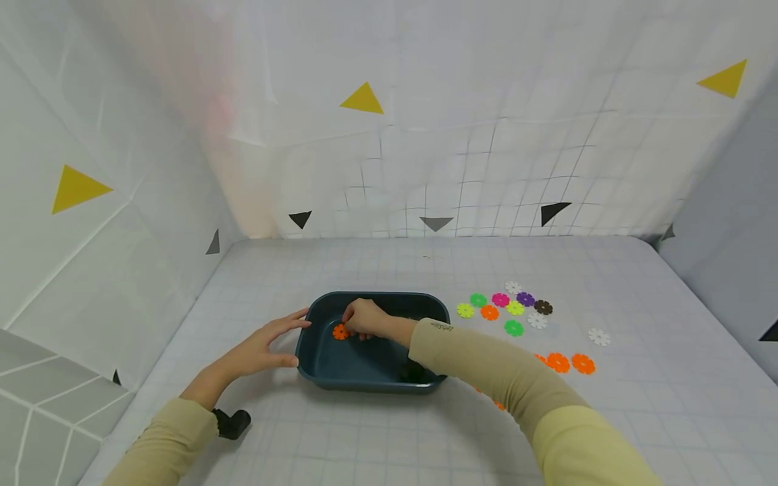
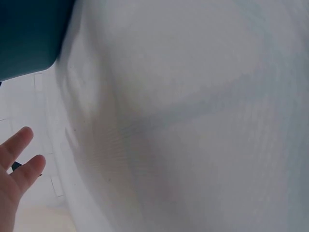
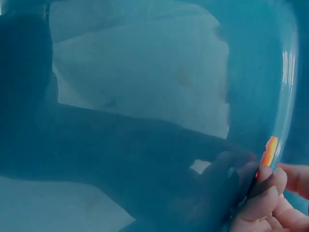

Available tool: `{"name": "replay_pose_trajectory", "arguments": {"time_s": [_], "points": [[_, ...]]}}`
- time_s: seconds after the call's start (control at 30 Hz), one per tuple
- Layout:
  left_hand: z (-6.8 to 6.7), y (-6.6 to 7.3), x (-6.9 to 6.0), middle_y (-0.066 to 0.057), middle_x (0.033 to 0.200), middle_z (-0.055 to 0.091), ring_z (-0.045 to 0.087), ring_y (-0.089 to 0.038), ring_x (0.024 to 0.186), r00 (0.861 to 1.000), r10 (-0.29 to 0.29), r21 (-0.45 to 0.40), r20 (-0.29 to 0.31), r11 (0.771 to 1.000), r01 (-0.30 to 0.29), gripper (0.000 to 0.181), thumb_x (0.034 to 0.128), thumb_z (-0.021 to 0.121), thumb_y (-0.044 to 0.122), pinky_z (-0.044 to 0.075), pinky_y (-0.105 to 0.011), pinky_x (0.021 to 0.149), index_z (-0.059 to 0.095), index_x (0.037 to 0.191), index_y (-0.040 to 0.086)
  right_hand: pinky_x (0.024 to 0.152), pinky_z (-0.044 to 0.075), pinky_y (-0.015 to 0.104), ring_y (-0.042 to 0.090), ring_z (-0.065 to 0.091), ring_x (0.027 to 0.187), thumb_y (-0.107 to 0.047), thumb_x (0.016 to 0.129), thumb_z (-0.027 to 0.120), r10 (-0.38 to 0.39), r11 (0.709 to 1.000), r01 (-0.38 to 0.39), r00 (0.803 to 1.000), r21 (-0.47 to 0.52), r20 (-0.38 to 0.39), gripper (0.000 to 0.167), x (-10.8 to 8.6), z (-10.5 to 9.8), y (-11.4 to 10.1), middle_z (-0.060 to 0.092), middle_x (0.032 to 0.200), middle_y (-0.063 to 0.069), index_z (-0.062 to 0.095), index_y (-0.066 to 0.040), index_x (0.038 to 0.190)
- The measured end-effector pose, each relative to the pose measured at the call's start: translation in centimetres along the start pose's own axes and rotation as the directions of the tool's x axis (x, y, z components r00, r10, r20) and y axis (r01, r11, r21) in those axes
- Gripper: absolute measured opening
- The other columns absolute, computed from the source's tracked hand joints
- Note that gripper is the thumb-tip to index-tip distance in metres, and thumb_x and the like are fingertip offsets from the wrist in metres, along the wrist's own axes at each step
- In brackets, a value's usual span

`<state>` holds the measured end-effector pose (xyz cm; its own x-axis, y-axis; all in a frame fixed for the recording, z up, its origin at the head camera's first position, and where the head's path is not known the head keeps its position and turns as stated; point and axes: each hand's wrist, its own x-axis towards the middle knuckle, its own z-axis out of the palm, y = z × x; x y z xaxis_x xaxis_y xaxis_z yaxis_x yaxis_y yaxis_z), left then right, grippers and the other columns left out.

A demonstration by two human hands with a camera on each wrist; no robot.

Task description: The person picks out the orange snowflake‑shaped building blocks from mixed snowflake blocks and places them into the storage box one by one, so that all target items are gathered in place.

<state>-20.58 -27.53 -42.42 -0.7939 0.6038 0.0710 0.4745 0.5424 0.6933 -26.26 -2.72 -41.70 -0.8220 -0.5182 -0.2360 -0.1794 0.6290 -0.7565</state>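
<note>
A dark blue-green plastic tub (image 1: pixel 365 368) stands on the table. Inside it, my right hand (image 1: pixel 367 317) pinches an orange flower-shaped plastic disc (image 1: pixel 340 331) near the tub's left end. The right wrist view shows that disc (image 3: pixel 271 151) edge-on at the fingertips, close above the shiny tub floor. My left hand (image 1: pixel 267 346) is spread at the tub's left side, with fingertips and thumb at the rim and nothing held. In the left wrist view, two fingers of that hand (image 2: pixel 17 169) stick out below the tub's outer wall (image 2: pixel 29 38). My right forearm hides part of the tub's right end.
Several loose discs in green, yellow, pink, purple, brown and white lie right of the tub, among them a pink one (image 1: pixel 501 300). Nearer me are orange discs (image 1: pixel 583 364), some partly behind my right sleeve. A black object (image 1: pixel 234 424) shows at my left wrist. White walls enclose the table.
</note>
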Motion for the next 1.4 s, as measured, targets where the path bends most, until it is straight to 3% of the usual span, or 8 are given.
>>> {"name": "replay_pose_trajectory", "arguments": {"time_s": [0.33, 0.73, 0.87, 1.07, 1.2, 1.4], "points": [[0.0, 0.2, 0.0, -0.011, 0.149, 0.025, 0.022, -0.038, 0.134, 1.000, 0.002, 0.013, -0.003, 1.000, -0.002, 0.064, 0.0794, 0.071, 0.025, 0.023, -0.066, 0.098, 0.043, 0.137, 0.017, 0.043, 0.041, 0.022, 0.011, 0.048, 0.048, -0.017, 0.079, 0.072, 0.020, 0.995, -0.016, 0.999, -0.099, 0.036, 0.031, 0.2, 0.3, 0.0, 0.057, 0.071, 0.002, 0.063, -0.008, 0.107], [0.0, 0.2, 0.0, -0.012, 0.149, 0.026, 0.023, -0.039, 0.134, 1.000, 0.016, 0.002, 0.004, 1.000, -0.016, 0.065, 0.0792, 0.071, 0.023, 0.023, -0.066, 0.098, 0.042, 0.137, 0.014, 0.045, 0.043, 0.024, 0.014, 0.050, 0.049, -0.016, 0.081, 0.070, 0.026, 0.997, -0.022, 0.998, -0.072, 0.055, 0.033, -0.1, -0.5, -0.4, 0.060, 0.075, 0.004, 0.060, -0.007, 0.111], [0.0, 0.2, 0.0, -0.012, 0.149, 0.025, 0.023, -0.039, 0.133, 1.000, 0.006, -0.002, 0.005, 1.000, -0.006, 0.064, 0.0797, 0.070, 0.023, 0.022, -0.066, 0.098, 0.042, 0.136, 0.012, 0.053, 0.051, 0.033, 0.017, 0.054, 0.052, -0.017, 0.084, 0.067, 0.017, 1.000, -0.016, 0.998, -0.012, 0.054, 0.031, -0.4, -2.1, -1.1, 0.066, 0.080, 0.010, 0.060, -0.006, 0.112], [0.2, 0.2, -0.1, -0.013, 0.149, 0.026, 0.023, -0.040, 0.133, 1.000, 0.001, -0.001, -0.010, 1.000, -0.001, 0.063, 0.0794, 0.071, 0.022, 0.022, -0.067, 0.097, 0.044, 0.135, 0.012, 0.068, 0.052, 0.044, 0.038, 0.061, 0.074, -0.019, 0.086, 0.064, -0.012, 0.999, 0.010, 0.998, 0.040, 0.054, 0.036, -1.7, -5.5, -1.9, 0.067, 0.094, 0.017, 0.058, -0.007, 0.119], [0.2, 0.3, -0.3, -0.013, 0.149, 0.025, 0.023, -0.040, 0.133, 1.000, 0.001, 0.002, -0.016, 1.000, -0.001, 0.063, 0.0793, 0.071, 0.022, 0.022, -0.068, 0.097, 0.044, 0.135, 0.012, 0.063, 0.053, 0.039, 0.040, 0.060, 0.076, -0.022, 0.086, 0.064, -0.031, 0.998, 0.028, 0.998, 0.057, 0.046, 0.037, -3.5, -8.0, -1.4, 0.067, 0.096, 0.015, 0.058, -0.009, 0.120], [0.2, 0.2, -0.3, -0.012, 0.149, 0.025, 0.023, -0.040, 0.133, 1.000, -0.003, 0.013, -0.024, 1.000, 0.003, 0.063, 0.0790, 0.071, 0.023, 0.023, -0.067, 0.097, 0.044, 0.135, 0.012, 0.056, 0.048, 0.026, 0.040, 0.057, 0.072, -0.021, 0.086, 0.064, -0.001, 0.994, 0.000, 1.000, 0.113, 0.008, 0.037, -7.7, -12.1, 0.6, 0.065, 0.102, 0.019, 0.056, -0.008, 0.120]]}}
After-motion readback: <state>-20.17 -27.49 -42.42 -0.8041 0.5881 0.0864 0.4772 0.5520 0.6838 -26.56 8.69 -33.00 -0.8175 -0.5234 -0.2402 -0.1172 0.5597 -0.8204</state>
